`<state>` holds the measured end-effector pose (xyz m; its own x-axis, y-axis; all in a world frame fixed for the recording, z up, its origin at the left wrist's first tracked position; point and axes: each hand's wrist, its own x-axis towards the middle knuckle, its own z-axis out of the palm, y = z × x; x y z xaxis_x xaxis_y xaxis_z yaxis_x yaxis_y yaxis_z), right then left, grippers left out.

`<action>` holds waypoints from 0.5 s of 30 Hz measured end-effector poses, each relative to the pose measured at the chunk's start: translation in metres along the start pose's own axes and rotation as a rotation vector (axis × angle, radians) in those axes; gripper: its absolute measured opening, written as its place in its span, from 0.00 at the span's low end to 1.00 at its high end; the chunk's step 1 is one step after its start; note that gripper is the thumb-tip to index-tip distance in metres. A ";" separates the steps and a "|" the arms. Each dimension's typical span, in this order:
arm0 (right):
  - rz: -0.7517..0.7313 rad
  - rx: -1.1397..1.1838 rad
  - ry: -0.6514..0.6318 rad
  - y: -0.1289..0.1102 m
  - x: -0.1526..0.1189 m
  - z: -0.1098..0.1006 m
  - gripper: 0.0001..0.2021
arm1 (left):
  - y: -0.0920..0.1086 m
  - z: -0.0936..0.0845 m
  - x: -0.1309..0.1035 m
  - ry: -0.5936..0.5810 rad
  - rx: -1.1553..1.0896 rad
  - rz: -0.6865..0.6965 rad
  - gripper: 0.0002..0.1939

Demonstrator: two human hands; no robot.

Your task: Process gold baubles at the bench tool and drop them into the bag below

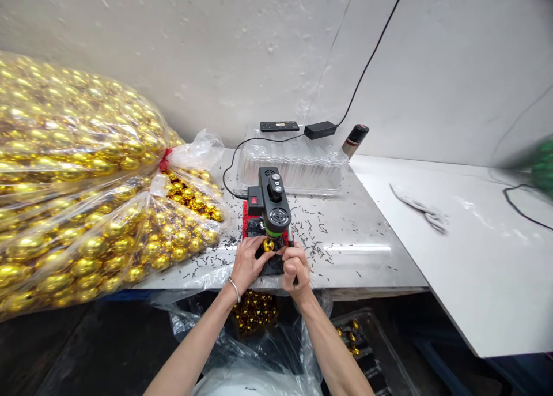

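Under the head of a small black bench drill press (275, 203) sits a shiny gold ball (268, 245). My left hand (248, 262), with a bangle on its wrist, pinches this ball from the left and front. On the right, my right hand (296, 267) is closed around the press's black lever handle (295, 279), its thumb side close to the ball. The press stands on a dark base (272, 264) with a red mat (245, 226) showing around it. Whether the tool touches the ball is hidden.
Large clear bags (73, 211) of gold balls fill the left. Behind the press stands a clear plastic box (298, 168) with a power adapter (320, 129) on top, beside a spray can (355, 139). Black shavings litter the metal tabletop (367, 263). Below lies an open bag of balls (256, 312).
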<state>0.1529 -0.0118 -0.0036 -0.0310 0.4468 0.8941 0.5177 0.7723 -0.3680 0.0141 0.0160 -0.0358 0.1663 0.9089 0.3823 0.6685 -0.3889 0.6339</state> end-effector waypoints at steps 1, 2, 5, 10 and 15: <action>0.028 0.015 0.020 -0.004 0.006 -0.002 0.14 | -0.001 0.001 0.001 0.012 -0.005 0.000 0.16; 0.061 0.029 0.043 -0.009 0.014 -0.003 0.14 | -0.001 0.003 0.001 0.023 -0.015 -0.002 0.16; 0.166 0.048 0.095 -0.024 0.044 -0.011 0.14 | -0.001 0.002 0.004 0.049 -0.078 -0.019 0.16; 0.272 0.069 0.053 -0.039 0.074 -0.021 0.14 | 0.014 -0.018 -0.029 0.104 -0.187 -0.007 0.17; 0.252 0.071 0.050 -0.036 0.058 -0.019 0.14 | 0.025 -0.021 -0.111 -0.043 -0.169 0.123 0.19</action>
<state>0.1484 -0.0219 0.0665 0.1340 0.6075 0.7829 0.4421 0.6704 -0.5959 -0.0030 -0.0981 -0.0485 0.2723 0.8574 0.4367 0.5109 -0.5134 0.6895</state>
